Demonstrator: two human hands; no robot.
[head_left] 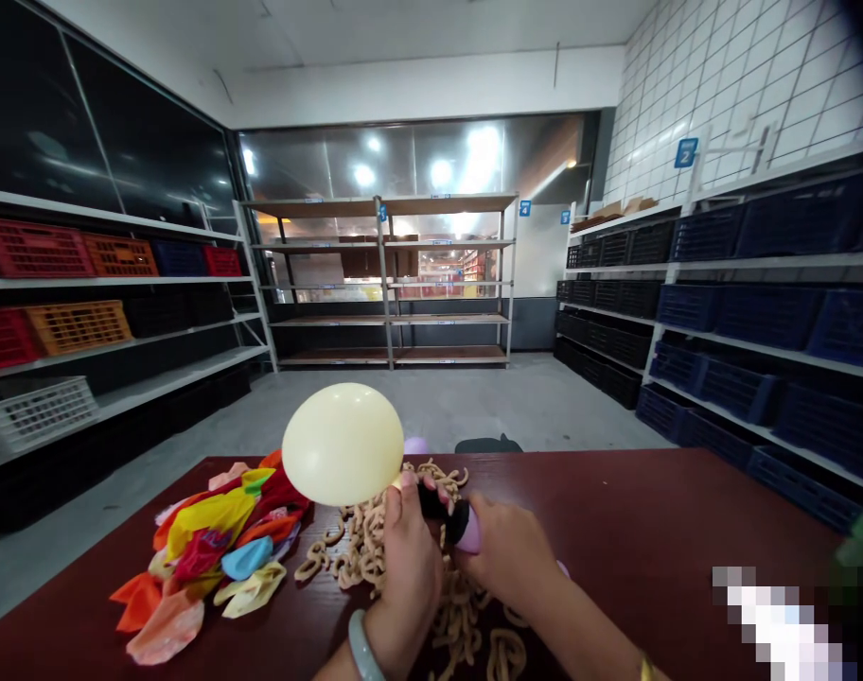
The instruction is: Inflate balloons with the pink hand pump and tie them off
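My left hand (409, 558) pinches the neck of an inflated pale yellow balloon (343, 443), held just above the dark red table (651, 530). My right hand (506, 553) is closed around a pink hand pump with a black nozzle (449, 515), its tip close to the balloon's neck. A tan chain of looped links (361, 549) lies in a heap under both hands. To the left, a pile of flat, uninflated balloons (211, 549) in red, yellow, orange, blue and pink rests on the table.
Metal shelving lines the room: red, orange and white crates (55, 303) on the left, dark blue crates (750, 312) on the right, bare shelves (389, 284) at the back. Grey floor lies beyond the table. A blurred patch (779, 624) covers the lower right corner.
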